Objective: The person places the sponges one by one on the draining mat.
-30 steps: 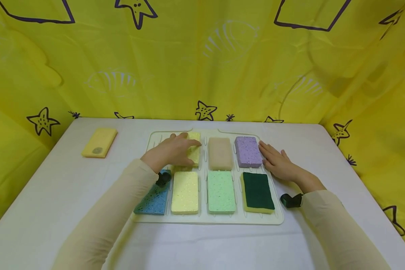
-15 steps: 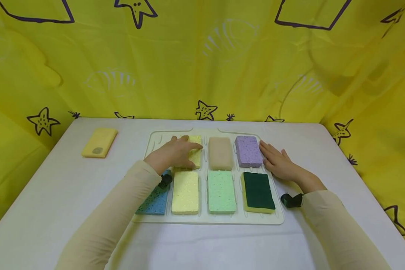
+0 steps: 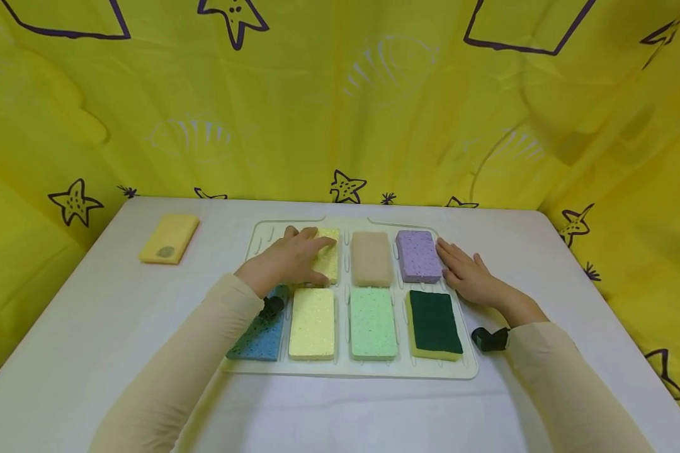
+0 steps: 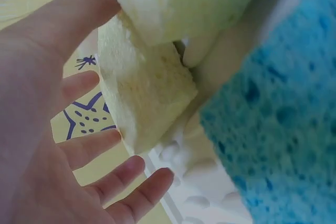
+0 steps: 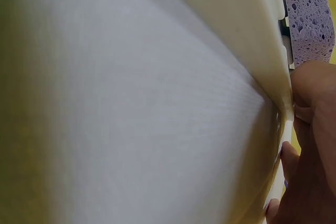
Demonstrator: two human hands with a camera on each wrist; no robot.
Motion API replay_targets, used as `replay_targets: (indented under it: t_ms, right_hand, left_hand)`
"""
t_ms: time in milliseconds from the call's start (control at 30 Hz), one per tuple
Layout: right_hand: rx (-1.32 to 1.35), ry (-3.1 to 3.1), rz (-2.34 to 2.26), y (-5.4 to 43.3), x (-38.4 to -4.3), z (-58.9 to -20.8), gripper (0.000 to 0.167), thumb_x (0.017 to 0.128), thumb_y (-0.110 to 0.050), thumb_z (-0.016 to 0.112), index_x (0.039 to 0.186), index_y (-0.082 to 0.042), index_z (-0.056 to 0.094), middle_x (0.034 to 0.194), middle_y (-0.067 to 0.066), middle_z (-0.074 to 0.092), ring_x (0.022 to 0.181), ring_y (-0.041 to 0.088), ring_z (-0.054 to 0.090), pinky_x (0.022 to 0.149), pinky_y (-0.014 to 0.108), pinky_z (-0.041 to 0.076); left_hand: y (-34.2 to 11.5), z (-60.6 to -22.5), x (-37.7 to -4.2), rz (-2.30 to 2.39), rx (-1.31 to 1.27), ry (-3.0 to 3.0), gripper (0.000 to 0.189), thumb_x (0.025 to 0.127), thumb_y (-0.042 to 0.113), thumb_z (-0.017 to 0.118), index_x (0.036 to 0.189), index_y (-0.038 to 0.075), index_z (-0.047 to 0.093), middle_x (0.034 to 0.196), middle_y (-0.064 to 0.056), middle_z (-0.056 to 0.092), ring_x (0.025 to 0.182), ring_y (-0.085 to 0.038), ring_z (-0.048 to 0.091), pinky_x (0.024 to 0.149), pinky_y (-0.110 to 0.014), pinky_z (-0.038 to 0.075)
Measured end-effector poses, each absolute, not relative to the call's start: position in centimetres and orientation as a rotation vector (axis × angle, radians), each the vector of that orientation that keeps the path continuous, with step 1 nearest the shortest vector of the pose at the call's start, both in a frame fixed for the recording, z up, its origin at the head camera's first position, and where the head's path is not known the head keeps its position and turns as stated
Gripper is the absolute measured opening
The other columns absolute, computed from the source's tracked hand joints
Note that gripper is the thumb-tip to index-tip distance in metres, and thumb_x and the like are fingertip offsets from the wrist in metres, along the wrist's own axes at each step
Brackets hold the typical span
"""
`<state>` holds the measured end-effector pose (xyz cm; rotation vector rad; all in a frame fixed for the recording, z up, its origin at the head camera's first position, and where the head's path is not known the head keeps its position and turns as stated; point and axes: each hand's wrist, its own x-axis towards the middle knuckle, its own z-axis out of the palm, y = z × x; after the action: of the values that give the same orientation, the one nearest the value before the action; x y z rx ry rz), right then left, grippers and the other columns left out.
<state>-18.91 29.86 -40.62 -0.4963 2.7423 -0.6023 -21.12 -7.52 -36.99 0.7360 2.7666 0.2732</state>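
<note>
My left hand [image 3: 283,258] reaches over a pale yellow sponge [image 3: 328,257] in the tray's back row, its thumb and fingers spread about it. In the left wrist view the fingers are nearly straight, with the thumb tip and a fingertip at the edge of that sponge [image 4: 142,87]. The white ribbed tray [image 3: 342,327] also bears a beige sponge [image 3: 371,258] and a purple sponge [image 3: 418,256] in that row. Beside the purple one, my right hand [image 3: 470,274] rests at the tray's right edge, fingers straight. Its fingertips are partly hidden in the right wrist view.
The front row has a blue sponge [image 3: 260,340], another pale yellow sponge [image 3: 312,324], a mint green sponge [image 3: 373,324] and a green-topped scouring sponge [image 3: 435,322]. A yellow sponge [image 3: 170,238] lies alone on the white table [image 3: 90,340]. A yellow patterned curtain [image 3: 294,113] hangs behind.
The back yellow sponge under my left hand has shifted slightly toward me since the first frame. The left hand has since drawn back a little to the left. The right hand stays put.
</note>
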Motion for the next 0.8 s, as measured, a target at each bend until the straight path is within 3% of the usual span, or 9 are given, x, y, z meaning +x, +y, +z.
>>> replay_targets:
  t_ms: [200, 467, 800]
  right_hand:
    - [-0.5, 2.743, -0.598, 30.1, -19.0, -40.8, 0.062, 0.105, -0.02, 0.039, 0.158, 0.0, 0.012, 0.166, 0.02, 0.004, 0.151, 0.048, 0.0, 0.113, 0.072, -0.01]
    - [-0.492, 2.748, -0.591, 30.1, -19.0, -41.0, 0.062, 0.105, -0.02, 0.038, 0.158, 0.0, 0.013, 0.166, 0.02, 0.005, 0.151, 0.048, 0.0, 0.114, 0.072, -0.01]
    - [-0.477, 2.745, -0.584, 29.9, -19.1, -40.8, 0.062, 0.105, -0.019, 0.038, 0.158, -0.001, 0.012, 0.166, 0.02, 0.004, 0.151, 0.048, 0.0, 0.114, 0.071, -0.01]
  left_hand:
    - [-8.5, -36.7, -21.0, 0.247, 0.727, 2.814, 0.08, 0.086, 0.054, 0.071, 0.153, 0.026, 0.038, 0.159, -0.018, 0.032, 0.139, -0.046, 0.034, 0.107, -0.058, 0.041]
    - [-10.5, -36.5, -20.7, 0.315, 0.702, 2.862, 0.077, 0.087, 0.048, 0.073, 0.151, 0.024, 0.04, 0.158, -0.019, 0.032, 0.141, -0.048, 0.032, 0.109, -0.062, 0.036]
    - [-13.3, -36.4, -20.4, 0.416, 0.629, 2.905, 0.073, 0.091, 0.045, 0.068, 0.152, 0.019, 0.038, 0.157, -0.022, 0.032, 0.139, -0.05, 0.031, 0.106, -0.064, 0.039]
